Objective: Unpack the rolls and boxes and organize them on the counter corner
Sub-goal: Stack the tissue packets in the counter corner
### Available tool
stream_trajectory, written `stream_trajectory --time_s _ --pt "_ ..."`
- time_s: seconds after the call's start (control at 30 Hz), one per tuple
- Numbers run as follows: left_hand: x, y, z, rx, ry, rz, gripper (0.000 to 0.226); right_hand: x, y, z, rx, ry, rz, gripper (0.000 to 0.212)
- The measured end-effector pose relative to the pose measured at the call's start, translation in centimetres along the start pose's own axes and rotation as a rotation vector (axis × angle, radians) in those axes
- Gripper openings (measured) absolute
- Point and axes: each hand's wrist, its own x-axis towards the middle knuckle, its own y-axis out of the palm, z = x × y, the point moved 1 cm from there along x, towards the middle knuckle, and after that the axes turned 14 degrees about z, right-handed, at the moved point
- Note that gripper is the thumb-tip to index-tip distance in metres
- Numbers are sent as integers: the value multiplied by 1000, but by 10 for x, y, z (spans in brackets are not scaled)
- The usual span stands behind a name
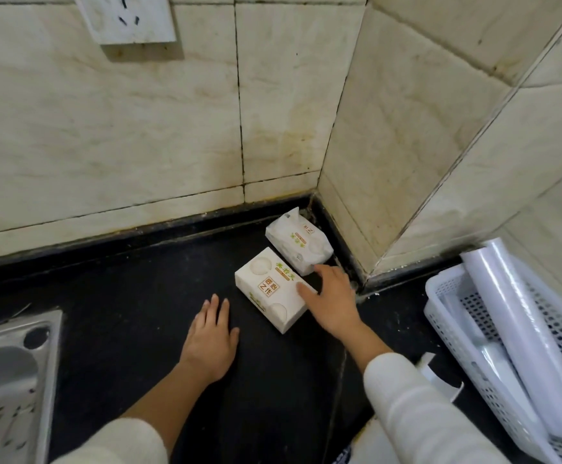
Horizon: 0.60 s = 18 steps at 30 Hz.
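Note:
A white box point(266, 289) with green and orange print lies flat on the black counter point(139, 296), near the wall corner. Behind it, in the corner, sits a soft white tissue pack point(298, 241). My right hand point(331, 303) rests with spread fingers on the box's right end, thumb on its top and fingertips near the pack; it grips nothing. To the left of the box, my left hand point(211, 336) lies flat and open on the counter. Several clear-wrapped white rolls point(520, 333) stand tilted in a white mesh basket point(473, 370) at the right.
A steel sink point(8, 373) occupies the lower left. Tiled walls meet at the corner behind the pack, and a jutting wall column stands between the corner and the basket. A wall socket point(129, 18) is at upper left. A white scrap point(440, 376) lies beside the basket.

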Motion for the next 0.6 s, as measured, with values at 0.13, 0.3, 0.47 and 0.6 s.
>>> stream_trajectory --time_s 0.13,0.3,0.47,0.6 --pt "2 -22 -9 -61 -2 95 75 1 -30 -14 91 73 -36 44" --pt "11 -46 -23 -292 156 -64 107 27 -42 -9 68 86 -23 49" --pt "26 -54 -28 -69 394 -101 112 59 -33 6 -12 92 73 78" --pt "43 -60 -24 107 488 -114 91 74 -27 8 -213 104 125 74"
